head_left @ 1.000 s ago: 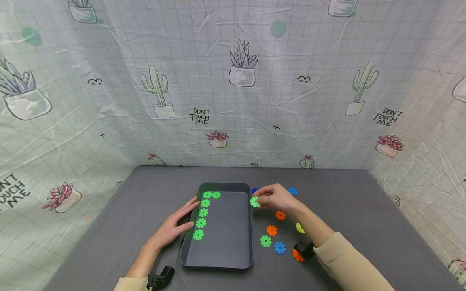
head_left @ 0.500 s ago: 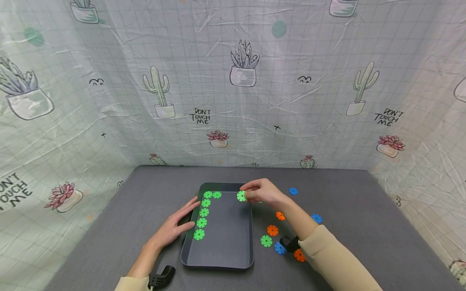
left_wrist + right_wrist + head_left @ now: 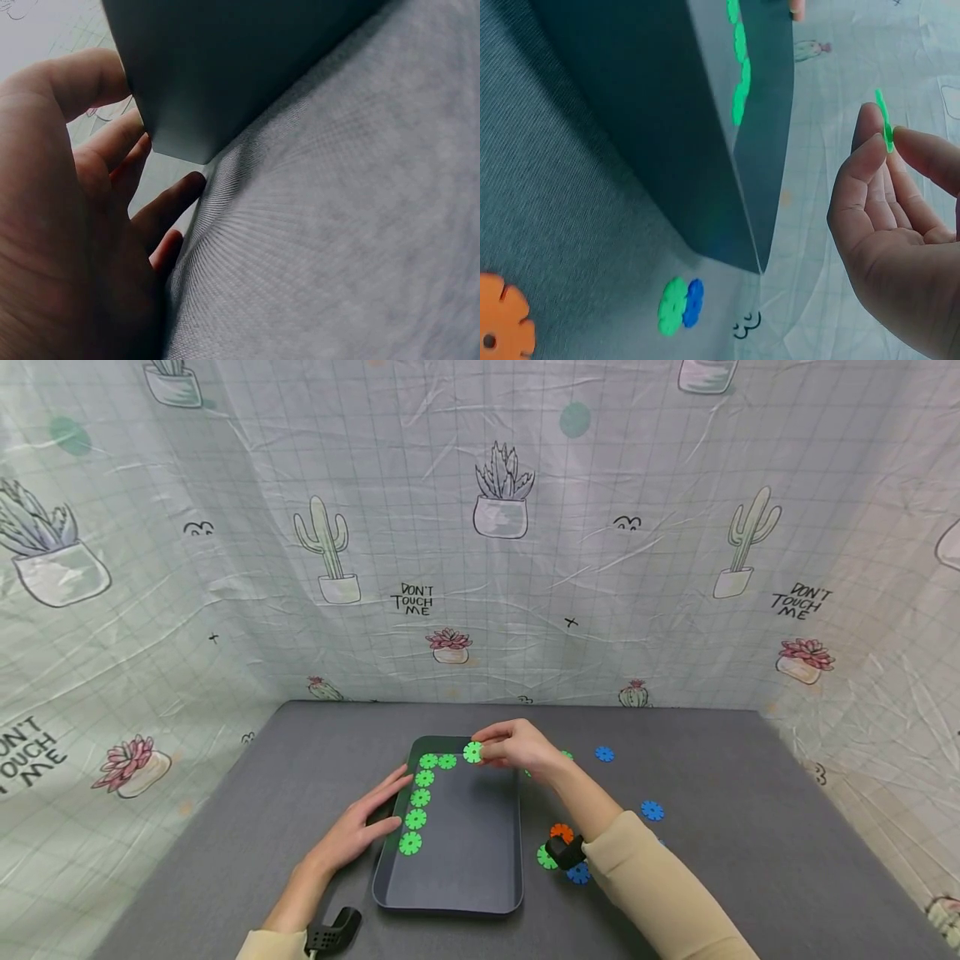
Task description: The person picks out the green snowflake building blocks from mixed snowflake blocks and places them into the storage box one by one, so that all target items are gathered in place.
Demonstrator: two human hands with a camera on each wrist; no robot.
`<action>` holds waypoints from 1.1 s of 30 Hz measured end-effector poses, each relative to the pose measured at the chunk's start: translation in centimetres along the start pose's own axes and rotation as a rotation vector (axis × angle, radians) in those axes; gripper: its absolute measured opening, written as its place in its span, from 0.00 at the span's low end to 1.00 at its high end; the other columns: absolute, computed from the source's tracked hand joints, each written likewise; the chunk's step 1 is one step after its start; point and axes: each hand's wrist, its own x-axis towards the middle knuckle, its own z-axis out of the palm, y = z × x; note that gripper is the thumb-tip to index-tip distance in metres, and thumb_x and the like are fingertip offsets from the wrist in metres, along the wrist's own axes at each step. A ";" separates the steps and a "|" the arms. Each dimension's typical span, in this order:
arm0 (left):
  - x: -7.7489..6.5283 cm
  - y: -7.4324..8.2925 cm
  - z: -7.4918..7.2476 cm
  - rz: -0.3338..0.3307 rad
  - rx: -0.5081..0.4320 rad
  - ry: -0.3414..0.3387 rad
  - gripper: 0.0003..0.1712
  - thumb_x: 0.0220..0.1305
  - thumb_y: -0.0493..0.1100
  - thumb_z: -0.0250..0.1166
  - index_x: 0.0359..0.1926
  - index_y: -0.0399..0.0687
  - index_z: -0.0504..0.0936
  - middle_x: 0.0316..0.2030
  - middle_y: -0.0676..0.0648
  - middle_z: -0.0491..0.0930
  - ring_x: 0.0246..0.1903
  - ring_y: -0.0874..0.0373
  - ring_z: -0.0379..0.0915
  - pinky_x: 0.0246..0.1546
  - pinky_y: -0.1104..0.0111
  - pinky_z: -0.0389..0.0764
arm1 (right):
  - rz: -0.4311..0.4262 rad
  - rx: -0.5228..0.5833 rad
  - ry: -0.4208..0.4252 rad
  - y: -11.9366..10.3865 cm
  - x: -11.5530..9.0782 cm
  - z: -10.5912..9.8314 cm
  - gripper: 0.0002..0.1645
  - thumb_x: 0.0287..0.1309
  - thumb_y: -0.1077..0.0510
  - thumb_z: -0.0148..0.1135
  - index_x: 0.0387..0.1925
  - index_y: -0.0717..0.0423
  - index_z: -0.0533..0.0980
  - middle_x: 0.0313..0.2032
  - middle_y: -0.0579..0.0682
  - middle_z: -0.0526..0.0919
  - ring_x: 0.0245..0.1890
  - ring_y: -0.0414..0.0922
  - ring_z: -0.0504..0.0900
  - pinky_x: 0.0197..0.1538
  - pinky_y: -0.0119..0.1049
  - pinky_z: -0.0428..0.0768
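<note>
A dark grey tray (image 3: 468, 860) lies on the table. Inside it, several green notched plastic discs (image 3: 416, 819) run up the left side, and one more lies beside the top one along the far edge. My left hand (image 3: 352, 831) rests against the tray's left rim with fingers extended; in the left wrist view, those fingers (image 3: 101, 75) touch the tray's outer wall. Above the tray's far end, my right hand (image 3: 521, 747) pinches another green notched disc (image 3: 472, 752) between thumb and fingertips. The right wrist view shows this held disc (image 3: 887, 126) edge-on, raised off the tray.
Right of the tray, loose notched discs lie on the grey table: an orange one (image 3: 561, 833), a green one (image 3: 547, 857) and several blue ones (image 3: 652, 811). The right forearm covers part of that area. A patterned cloth (image 3: 495, 610) hangs behind the table.
My right hand has carried the green disc leftward from beside the tray's right rim to over its far end. The left hand stays at the left rim.
</note>
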 end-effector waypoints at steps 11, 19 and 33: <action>-0.1 0.0 0.0 -0.015 0.007 0.001 0.33 0.72 0.41 0.62 0.75 0.43 0.66 0.78 0.46 0.54 0.75 0.39 0.46 0.65 0.32 0.51 | 0.003 0.050 -0.028 -0.4 1.5 1.5 0.22 0.64 0.66 0.62 0.59 0.67 0.79 0.46 0.58 0.87 0.48 0.53 0.86 0.56 0.48 0.79; -0.1 0.2 0.0 -0.027 -0.001 -0.005 0.33 0.73 0.43 0.61 0.75 0.44 0.65 0.78 0.46 0.53 0.75 0.39 0.45 0.65 0.31 0.50 | 0.005 0.085 -0.018 -0.1 2.6 3.1 0.20 0.64 0.68 0.62 0.58 0.68 0.79 0.43 0.57 0.87 0.45 0.52 0.87 0.58 0.54 0.77; -0.1 0.1 -0.1 -0.030 -0.008 -0.011 0.33 0.72 0.42 0.61 0.76 0.45 0.65 0.78 0.46 0.53 0.75 0.39 0.45 0.65 0.32 0.50 | 0.001 0.074 -0.048 1.4 3.7 4.9 0.20 0.64 0.68 0.61 0.57 0.71 0.78 0.45 0.64 0.86 0.45 0.54 0.87 0.53 0.49 0.81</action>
